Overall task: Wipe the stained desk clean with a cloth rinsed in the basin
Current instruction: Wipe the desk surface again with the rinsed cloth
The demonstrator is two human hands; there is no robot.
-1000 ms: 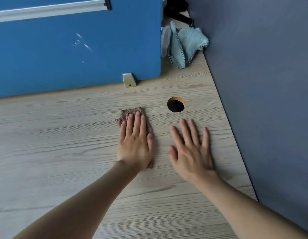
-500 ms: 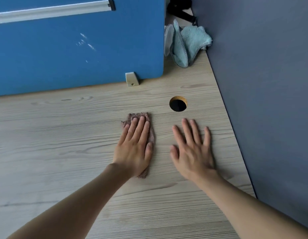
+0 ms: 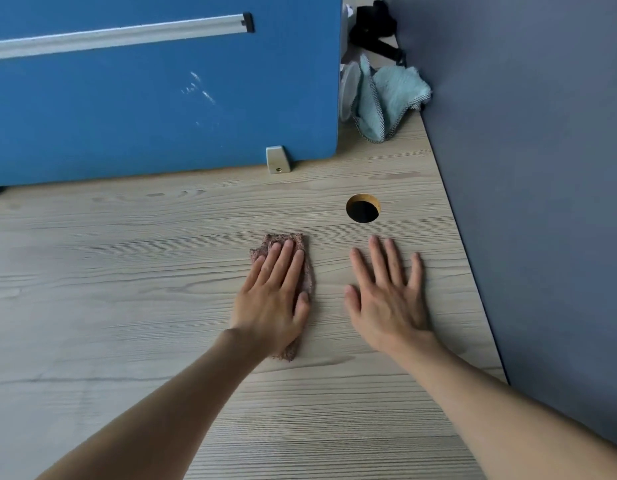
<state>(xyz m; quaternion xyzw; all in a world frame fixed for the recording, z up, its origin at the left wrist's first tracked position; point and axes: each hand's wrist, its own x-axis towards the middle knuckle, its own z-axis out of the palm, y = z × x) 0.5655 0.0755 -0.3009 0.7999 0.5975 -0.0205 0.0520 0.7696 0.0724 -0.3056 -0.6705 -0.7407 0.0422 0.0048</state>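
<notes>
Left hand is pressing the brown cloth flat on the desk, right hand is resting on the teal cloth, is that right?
Not quite. The right hand rests flat on the bare desk, not on the teal cloth, which lies untouched in the far corner. The left hand does press the brown cloth flat on the desk. The head view shows this.

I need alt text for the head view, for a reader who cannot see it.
A left hand presses a brown cloth flat on a pale wooden desk; the right hand rests open beside it. Behind them are a round cable hole, a blue partition and a light blue towel.
</notes>
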